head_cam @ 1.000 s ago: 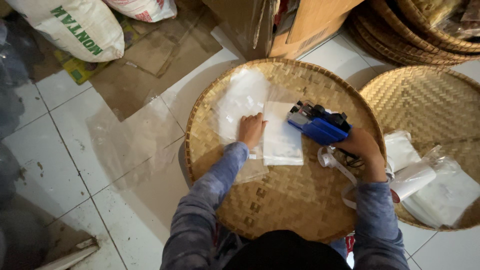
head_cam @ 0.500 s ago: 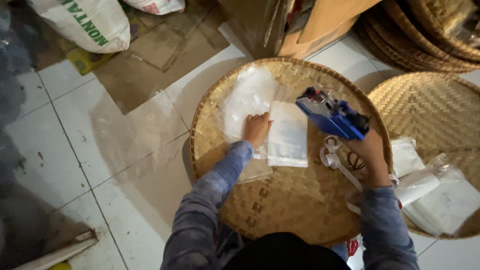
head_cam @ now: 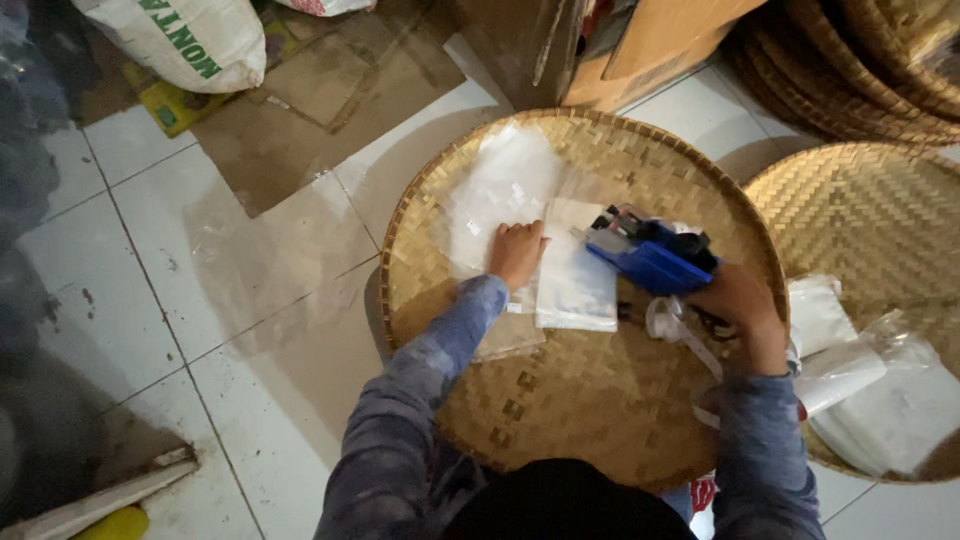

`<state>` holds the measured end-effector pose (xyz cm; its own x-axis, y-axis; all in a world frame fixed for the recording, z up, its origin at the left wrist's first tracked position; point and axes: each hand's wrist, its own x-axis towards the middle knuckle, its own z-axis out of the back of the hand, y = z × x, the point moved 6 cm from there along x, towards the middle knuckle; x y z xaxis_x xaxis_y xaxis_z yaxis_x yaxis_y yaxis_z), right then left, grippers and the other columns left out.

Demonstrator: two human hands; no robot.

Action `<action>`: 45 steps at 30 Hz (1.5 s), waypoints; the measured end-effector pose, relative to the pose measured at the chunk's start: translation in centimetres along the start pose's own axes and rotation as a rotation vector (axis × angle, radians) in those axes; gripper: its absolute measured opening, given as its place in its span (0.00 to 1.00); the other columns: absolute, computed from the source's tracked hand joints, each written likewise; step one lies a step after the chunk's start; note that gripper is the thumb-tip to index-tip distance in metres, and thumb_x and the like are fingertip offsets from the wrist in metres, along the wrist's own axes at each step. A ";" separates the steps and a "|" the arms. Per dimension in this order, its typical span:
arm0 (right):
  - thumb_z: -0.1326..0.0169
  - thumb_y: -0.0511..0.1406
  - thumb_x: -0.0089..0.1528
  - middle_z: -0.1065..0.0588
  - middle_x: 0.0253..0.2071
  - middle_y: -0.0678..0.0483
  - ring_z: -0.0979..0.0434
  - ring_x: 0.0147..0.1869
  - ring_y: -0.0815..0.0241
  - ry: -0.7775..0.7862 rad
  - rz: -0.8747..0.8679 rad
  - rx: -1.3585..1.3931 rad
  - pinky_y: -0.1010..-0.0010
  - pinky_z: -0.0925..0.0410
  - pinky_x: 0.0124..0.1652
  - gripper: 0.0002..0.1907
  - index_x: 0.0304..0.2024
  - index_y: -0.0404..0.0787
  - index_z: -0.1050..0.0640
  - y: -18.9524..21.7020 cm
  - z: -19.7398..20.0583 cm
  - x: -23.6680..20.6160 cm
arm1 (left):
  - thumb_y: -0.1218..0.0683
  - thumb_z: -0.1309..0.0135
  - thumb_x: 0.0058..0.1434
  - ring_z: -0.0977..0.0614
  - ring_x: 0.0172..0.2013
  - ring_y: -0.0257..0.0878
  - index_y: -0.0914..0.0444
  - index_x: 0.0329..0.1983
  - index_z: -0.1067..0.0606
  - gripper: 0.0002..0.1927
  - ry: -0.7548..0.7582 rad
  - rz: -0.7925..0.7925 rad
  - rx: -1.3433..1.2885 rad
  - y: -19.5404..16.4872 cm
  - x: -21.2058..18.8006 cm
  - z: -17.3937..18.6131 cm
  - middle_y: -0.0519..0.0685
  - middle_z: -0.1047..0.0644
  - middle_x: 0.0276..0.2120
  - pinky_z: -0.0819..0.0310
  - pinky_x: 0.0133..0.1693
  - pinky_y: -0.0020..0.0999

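A round woven bamboo tray (head_cam: 560, 410) lies on the tiled floor in front of me. My left hand (head_cam: 517, 252) presses flat on clear plastic bags (head_cam: 505, 185) and the edge of a white filled pouch (head_cam: 577, 285) near the tray's middle. My right hand (head_cam: 738, 305) grips a blue hand-held label gun (head_cam: 650, 255), whose nose hovers over the pouch's right side. A white paper strip (head_cam: 690, 340) trails from the gun below my wrist.
A second woven tray (head_cam: 880, 210) at the right holds several white filled pouches (head_cam: 880, 400). More trays are stacked at the top right (head_cam: 880, 60). A cardboard box (head_cam: 640, 50), flattened cardboard (head_cam: 320, 110) and a white sack (head_cam: 190, 40) lie beyond on the floor.
The label gun in my right hand has come down and leftward, closer to the white pouch. My left hand stays pressed on the bags. The camera has shifted slightly.
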<state>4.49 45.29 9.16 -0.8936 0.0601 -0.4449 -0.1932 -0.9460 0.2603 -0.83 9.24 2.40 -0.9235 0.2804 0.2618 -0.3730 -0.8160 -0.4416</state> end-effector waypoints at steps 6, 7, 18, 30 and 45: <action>0.31 0.50 0.45 0.18 0.39 0.38 0.17 0.44 0.39 -0.155 0.090 -0.052 0.52 0.27 0.41 0.30 0.45 0.40 0.17 -1.8 0.3 -0.8 | 0.47 0.47 0.66 0.19 0.35 0.49 0.60 0.36 0.28 0.11 -0.037 0.004 -0.006 0.2 -0.3 0.3 0.51 0.20 0.27 0.34 0.41 0.51; 0.31 0.51 0.47 0.19 0.39 0.38 0.17 0.44 0.39 -0.135 0.068 -0.073 0.52 0.27 0.41 0.29 0.44 0.40 0.16 -2.0 0.0 -0.6 | 0.47 0.47 0.66 0.19 0.34 0.49 0.59 0.36 0.29 0.11 -0.038 0.005 -0.022 0.3 -0.3 0.3 0.51 0.20 0.27 0.34 0.41 0.51; 0.33 0.53 0.48 0.19 0.39 0.38 0.17 0.45 0.37 -0.152 0.074 -0.062 0.51 0.26 0.42 0.30 0.45 0.42 0.17 -0.2 0.2 -0.2 | 0.50 0.51 0.71 0.18 0.28 0.53 0.57 0.42 0.30 0.07 -0.090 0.113 -0.258 1.5 0.7 1.1 0.51 0.19 0.27 0.30 0.34 0.53; 0.32 0.56 0.47 0.18 0.39 0.37 0.17 0.44 0.37 -0.129 0.052 -0.153 0.50 0.26 0.43 0.32 0.41 0.39 0.15 -0.3 0.1 0.6 | 0.58 0.49 0.60 0.20 0.45 0.56 0.62 0.53 0.28 0.16 -0.317 0.302 0.195 8.3 1.6 8.6 0.58 0.20 0.42 0.30 0.46 0.54; 0.32 0.54 0.47 0.18 0.41 0.39 0.17 0.46 0.38 -0.131 0.053 -0.091 0.51 0.26 0.45 0.31 0.45 0.42 0.16 -0.6 0.7 0.4 | 0.41 0.27 0.45 0.20 0.43 0.55 0.65 0.47 0.31 0.37 0.102 0.200 -0.147 0.2 0.4 0.6 0.59 0.21 0.38 0.29 0.45 0.50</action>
<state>3.98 46.13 9.46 -0.9478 0.0450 -0.3156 -0.1125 -0.9736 0.1989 -1.21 8.92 2.97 -0.9817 0.1759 0.0724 -0.1839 -0.7803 -0.5977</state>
